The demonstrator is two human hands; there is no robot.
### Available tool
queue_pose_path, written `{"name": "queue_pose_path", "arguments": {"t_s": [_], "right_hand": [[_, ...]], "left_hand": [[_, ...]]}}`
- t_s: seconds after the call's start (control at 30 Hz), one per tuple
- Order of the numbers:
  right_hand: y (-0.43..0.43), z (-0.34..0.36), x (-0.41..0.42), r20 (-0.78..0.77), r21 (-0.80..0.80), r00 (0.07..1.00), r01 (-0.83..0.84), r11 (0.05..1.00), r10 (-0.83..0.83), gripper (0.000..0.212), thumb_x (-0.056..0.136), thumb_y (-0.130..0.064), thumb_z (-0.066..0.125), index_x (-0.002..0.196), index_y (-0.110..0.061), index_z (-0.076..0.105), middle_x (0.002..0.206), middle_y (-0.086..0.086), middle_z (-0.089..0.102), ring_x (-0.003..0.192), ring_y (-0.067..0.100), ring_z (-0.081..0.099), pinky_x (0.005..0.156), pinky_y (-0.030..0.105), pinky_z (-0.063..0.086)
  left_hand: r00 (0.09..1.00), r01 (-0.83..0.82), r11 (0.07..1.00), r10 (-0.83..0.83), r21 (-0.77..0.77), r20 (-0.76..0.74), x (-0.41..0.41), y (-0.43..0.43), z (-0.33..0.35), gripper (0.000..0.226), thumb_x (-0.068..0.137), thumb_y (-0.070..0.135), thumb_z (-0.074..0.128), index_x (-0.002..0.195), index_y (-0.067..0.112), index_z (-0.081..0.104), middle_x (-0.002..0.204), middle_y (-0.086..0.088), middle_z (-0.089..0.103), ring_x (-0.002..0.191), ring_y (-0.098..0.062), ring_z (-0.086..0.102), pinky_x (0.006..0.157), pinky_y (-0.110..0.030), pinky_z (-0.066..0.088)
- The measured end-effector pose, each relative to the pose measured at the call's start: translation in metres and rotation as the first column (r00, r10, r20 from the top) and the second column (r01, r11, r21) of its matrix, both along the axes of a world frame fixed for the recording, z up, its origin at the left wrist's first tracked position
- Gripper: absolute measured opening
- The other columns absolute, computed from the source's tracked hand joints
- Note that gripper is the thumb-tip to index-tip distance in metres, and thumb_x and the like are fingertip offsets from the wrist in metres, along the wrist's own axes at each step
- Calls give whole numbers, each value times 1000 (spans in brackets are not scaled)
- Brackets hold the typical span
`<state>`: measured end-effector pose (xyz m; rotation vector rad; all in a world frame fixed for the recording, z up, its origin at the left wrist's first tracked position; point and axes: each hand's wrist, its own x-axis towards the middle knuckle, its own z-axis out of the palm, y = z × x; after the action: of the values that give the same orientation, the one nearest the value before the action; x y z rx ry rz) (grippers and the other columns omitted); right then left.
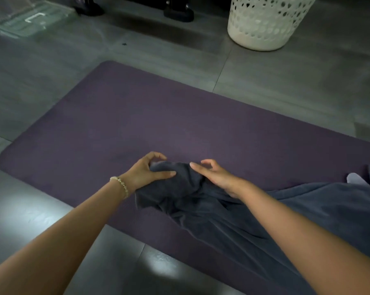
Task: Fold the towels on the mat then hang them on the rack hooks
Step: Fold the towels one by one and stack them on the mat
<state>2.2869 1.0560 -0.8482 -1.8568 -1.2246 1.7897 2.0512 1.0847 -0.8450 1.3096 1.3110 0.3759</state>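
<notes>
A dark grey towel [233, 216] lies crumpled on the purple mat [158, 124], stretching from the mat's middle toward the lower right. My left hand [147, 172] grips the towel's bunched far end, thumb laid across the cloth and fingers curled over its edge. My right hand [214, 174] rests on the same bunch just to the right, thumb on the cloth and fingers curled above it; whether it pinches the fabric is unclear. The rack and its hooks are out of view.
A white perforated laundry basket [267, 24] stands on the grey tiled floor beyond the mat at upper right. A clear plastic box [30, 20] sits at upper left. Dark furniture feet [178, 12] line the top edge. A pale object [355, 178] shows at the right.
</notes>
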Motion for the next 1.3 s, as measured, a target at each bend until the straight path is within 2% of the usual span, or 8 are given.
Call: {"name": "queue_pose_path", "arguments": {"t_s": [0.1, 0.3, 0.4, 0.47, 0.6, 0.8, 1.0, 1.3], "right_hand": [[11, 14, -12, -48, -136, 985, -173, 976, 168, 117, 42, -91, 61, 138, -26, 49, 143, -6, 46, 133, 15, 41, 114, 39, 30], [29, 55, -35, -37, -101, 955, -298, 949, 296, 60, 61, -57, 77, 104, -16, 73, 99, 5, 74, 92, 19, 69, 88, 34, 54], [63, 71, -48, 35, 208, 999, -4, 978, -4, 36, 78, -42, 73, 102, -14, 72, 91, 0, 72, 76, 8, 65, 77, 22, 49], [97, 76, -49, 27, 403, 959, 249, 881, -284, 35, 83, -36, 72, 109, -12, 69, 89, -1, 70, 68, 1, 60, 67, 17, 47], [136, 62, -33, 4, 455, 924, 339, 823, -383, 60, 88, -29, 66, 142, -19, 41, 141, 6, 50, 122, 14, 52, 101, 28, 44], [59, -14, -29, 297, 468, 930, 56, 882, -217, 47, 82, -23, 74, 124, -12, 57, 126, 7, 56, 118, 19, 52, 93, 22, 38], [-12, -72, -65, 418, 288, 893, -303, 908, 165, 42, 76, -38, 77, 112, -19, 63, 94, -7, 55, 79, 8, 52, 76, 21, 43], [-36, -80, -110, 155, 304, 971, -224, 926, 184, 28, 82, -28, 74, 65, -24, 51, 56, -8, 44, 55, 8, 39, 56, 28, 34]], "left_hand": [[999, 50, 986, -51, -162, 0, -22, 5, 13, 55, 61, 57, 80, 107, 31, 64, 108, 5, 68, 100, -12, 66, 91, -31, 52], [985, 129, 894, -167, -429, -51, -74, 5, 21, 72, 66, 72, 65, 120, 25, 63, 116, 4, 68, 106, -16, 65, 102, -35, 45], [985, -117, 901, 159, -419, 65, -76, 20, 15, 60, 79, 68, 54, 112, 20, 67, 107, 0, 72, 102, -15, 65, 93, -29, 46], [854, -405, 804, 502, -436, 132, -82, 34, 9, 48, 89, 59, 48, 97, 14, 63, 85, 0, 70, 75, -13, 61, 68, -23, 48], [696, -705, 697, 715, -133, 55, -102, 41, -8, 30, 95, 35, 53, 109, 9, 56, 86, 3, 62, 59, -9, 48, 56, -20, 44], [895, -440, 875, 410, -199, -175, -82, 8, -56, 61, 86, 49, 61, 125, 2, 56, 108, -9, 64, 95, -26, 62, 90, -38, 50], [862, -391, 917, 395, 79, -319, -62, -14, -71, 54, 82, 35, 71, 127, 11, 54, 109, -8, 57, 110, -26, 54, 97, -33, 43], [869, -340, 922, 383, 183, -312, -76, -11, -83, 26, 89, 31, 63, 108, 13, 62, 95, -3, 59, 93, -24, 57, 85, -31, 45]]}}
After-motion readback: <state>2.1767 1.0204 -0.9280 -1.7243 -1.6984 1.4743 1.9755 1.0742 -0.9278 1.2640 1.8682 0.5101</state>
